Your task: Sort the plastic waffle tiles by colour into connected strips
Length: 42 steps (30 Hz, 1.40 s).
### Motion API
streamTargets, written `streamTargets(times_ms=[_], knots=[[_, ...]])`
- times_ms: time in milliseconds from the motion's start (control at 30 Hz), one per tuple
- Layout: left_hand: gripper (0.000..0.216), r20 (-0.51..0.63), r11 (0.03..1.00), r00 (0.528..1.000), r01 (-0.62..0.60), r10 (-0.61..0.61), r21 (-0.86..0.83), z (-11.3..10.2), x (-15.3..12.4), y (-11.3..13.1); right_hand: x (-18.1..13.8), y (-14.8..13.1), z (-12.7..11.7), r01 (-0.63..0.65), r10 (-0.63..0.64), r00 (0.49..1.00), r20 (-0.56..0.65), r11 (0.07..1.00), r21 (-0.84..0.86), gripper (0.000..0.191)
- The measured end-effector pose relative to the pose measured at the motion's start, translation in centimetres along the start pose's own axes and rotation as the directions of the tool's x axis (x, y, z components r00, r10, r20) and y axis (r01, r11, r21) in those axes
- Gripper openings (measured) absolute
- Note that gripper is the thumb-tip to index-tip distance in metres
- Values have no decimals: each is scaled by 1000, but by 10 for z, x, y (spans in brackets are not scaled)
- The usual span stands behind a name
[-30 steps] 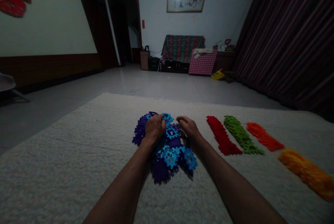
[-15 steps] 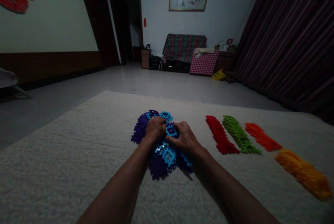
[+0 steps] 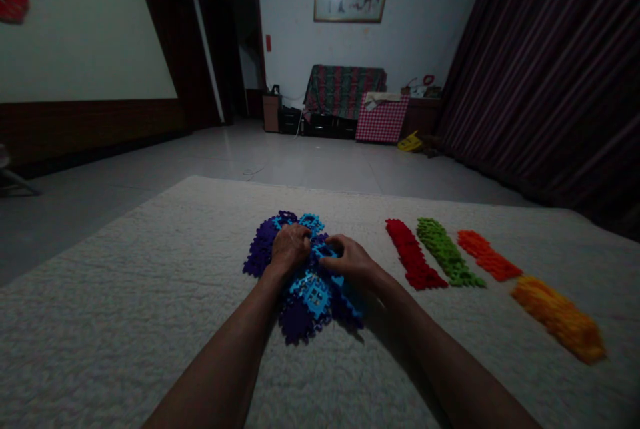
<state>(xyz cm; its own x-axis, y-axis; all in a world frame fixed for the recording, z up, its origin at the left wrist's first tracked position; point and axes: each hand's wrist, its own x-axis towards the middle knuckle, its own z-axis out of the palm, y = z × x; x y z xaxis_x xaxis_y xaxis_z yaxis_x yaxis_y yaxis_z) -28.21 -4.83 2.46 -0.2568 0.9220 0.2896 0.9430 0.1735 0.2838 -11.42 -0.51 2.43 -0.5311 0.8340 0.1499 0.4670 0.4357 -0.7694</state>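
Blue and purple interlocking plastic tiles (image 3: 316, 294), joined into a spread-out piece with notched edges, lie on the cream mat before me. My left hand (image 3: 291, 246) presses on the middle of this piece with its fingers curled; whatever they pinch is hidden beneath them. Across from it, my right hand (image 3: 350, 258) curves its thumb and fingers around the right edge of a light-blue tile (image 3: 324, 250) that has a purple centre. A dark purple section (image 3: 260, 249) sticks out to the left, and another (image 3: 299, 319) points towards me.
To the right lie rows of red tiles (image 3: 415, 254), green tiles (image 3: 450, 252), orange-red tiles (image 3: 487, 254) and yellow-orange tiles (image 3: 559, 317). The cream mat (image 3: 150, 282) spreads over the surface, with a tiled floor (image 3: 320, 162) beyond. A dark curtain (image 3: 540, 82) hangs at right.
The whole view has shifted slightly, so everything sits a little further left. Both hands stay at the blue and purple piece; the right hand's thumb and fingers look slightly loosened around the tile.
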Motion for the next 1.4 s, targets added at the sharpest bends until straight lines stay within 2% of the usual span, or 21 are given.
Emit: streamTargets(times_ms=[67, 133, 233, 300, 433, 633, 867, 1100, 1400], knots=[[33, -7, 1000, 1000, -4, 4, -6, 0, 0, 0, 2, 1, -12, -62, 60, 998, 21, 991, 117, 40], [33, -11, 1000, 1000, -7, 7, -15, 0, 0, 0, 4, 4, -21, -110, 117, 991, -63, 988, 109, 38], [33, -9, 1000, 1000, 0, 0, -16, 1, 0, 0, 3, 14, -27, -205, 148, 942, -301, 964, -167, 41], [33, -6, 1000, 1000, 2, -2, -11, 1, 0, 0, 1, 22, -26, -268, 121, 917, -380, 893, -361, 45], [33, 7, 1000, 1000, -4, 4, -8, 0, 1, 0, -3, 29, -24, -300, 124, 927, -355, 813, -499, 49], [33, 11, 1000, 1000, -8, 9, -10, -1, 0, 0, -1, 32, -25, -292, 143, 943, -299, 788, -542, 39], [33, 6, 1000, 1000, -11, 11, 4, -1, -1, 0, 14, 37, -27, -341, 95, 886, -455, 799, -496, 39], [33, 6, 1000, 1000, -17, 17, 3, 0, -1, -1, 26, 33, -33, -445, 171, 855, -489, 727, -523, 35], [31, -2, 1000, 1000, -12, 12, -4, 2, 1, -2, 26, 31, -32, -464, 183, 846, -501, 716, -522, 35]])
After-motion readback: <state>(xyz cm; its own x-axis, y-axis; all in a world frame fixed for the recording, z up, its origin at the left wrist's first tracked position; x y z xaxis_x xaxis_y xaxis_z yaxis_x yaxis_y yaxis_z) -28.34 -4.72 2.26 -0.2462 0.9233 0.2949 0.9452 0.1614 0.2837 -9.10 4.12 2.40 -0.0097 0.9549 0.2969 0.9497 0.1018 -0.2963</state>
